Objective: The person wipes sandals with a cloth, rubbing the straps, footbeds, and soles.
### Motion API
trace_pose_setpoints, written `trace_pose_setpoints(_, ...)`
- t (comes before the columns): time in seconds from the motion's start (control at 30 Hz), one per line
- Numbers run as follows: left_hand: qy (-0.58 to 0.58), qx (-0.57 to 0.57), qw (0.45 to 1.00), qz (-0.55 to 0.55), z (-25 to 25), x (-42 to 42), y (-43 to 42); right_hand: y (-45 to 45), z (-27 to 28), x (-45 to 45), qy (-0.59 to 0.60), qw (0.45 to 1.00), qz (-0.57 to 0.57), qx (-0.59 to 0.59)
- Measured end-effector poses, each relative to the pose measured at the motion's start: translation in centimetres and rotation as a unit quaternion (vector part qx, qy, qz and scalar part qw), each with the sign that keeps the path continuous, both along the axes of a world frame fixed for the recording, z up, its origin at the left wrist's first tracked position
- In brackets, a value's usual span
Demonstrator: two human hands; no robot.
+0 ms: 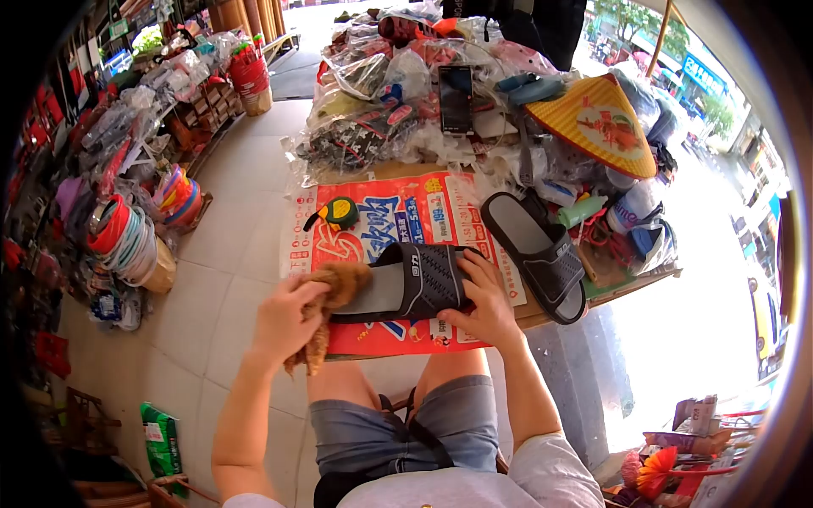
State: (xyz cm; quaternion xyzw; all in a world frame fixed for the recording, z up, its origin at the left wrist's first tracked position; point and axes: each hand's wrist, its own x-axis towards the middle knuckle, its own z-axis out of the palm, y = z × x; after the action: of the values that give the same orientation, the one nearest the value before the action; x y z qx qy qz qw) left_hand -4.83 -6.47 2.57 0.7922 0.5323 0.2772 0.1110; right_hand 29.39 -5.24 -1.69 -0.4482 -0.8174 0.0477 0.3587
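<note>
A black slide sandal (428, 281) with a grey footbed lies sideways on a red printed sheet (318, 245) in front of me. My left hand (292, 317) is closed around a brown cloth (343, 284), which presses on the sandal's heel end. Part of the cloth hangs down below my fingers. At the toe end, my right hand (483, 296) grips the sandal, thumb on the near side and fingers over the far side. The matching sandal (538, 254) rests to the right, at the table's edge. Behind the first sandal sits a yellow and black tape measure (340, 213).
Plastic-wrapped goods (364, 110) pile up at the table's back, with a phone (456, 100) propped among them. A yellow conical hat (597, 123) and a green bottle (582, 211) are at the right. Stacked wares (127, 237) line the left side beyond the tiled floor (229, 220).
</note>
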Motion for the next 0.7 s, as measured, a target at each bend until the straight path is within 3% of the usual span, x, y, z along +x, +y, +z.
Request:
trace_pose_setpoints(0.07,0.007,0.008,0.998,0.062,0.1,-2.0,0.2,0.0,-0.1,-0.1,0.003,1.000,0.001,0.007)
trace_pose_setpoints(0.17,-0.008,0.052,0.997,0.052,2.4,-1.5,-0.4,0.1,0.0,0.0,-0.006,1.000,0.003,0.007)
trace_pose_setpoints(0.23,-0.026,0.105,0.994,0.017,2.5,0.9,-0.2,0.1,0.0,0.0,-0.001,1.000,0.003,0.003)
trace_pose_setpoints(0.3,-0.054,0.059,0.995,-0.067,2.7,3.6,-0.1,0.1,0.0,-0.1,-0.004,1.000,0.002,0.004)
trace_pose_setpoints(0.43,-0.025,0.029,0.993,-0.108,0.3,5.6,1.1,0.1,-0.4,0.0,0.002,1.000,-0.003,0.002)
trace_pose_setpoints(0.57,0.031,-0.031,0.998,-0.034,1.2,1.2,0.8,0.0,0.0,-0.2,0.006,1.000,-0.003,0.005)
trace_pose_setpoints(0.63,0.075,-0.008,0.995,0.070,1.7,-1.1,0.9,0.0,-0.1,-0.2,0.009,1.000,-0.002,0.007)
trace_pose_setpoints(0.7,0.044,0.030,0.997,0.051,2.2,-1.1,0.7,0.2,0.0,-0.1,0.006,1.000,0.001,0.009)
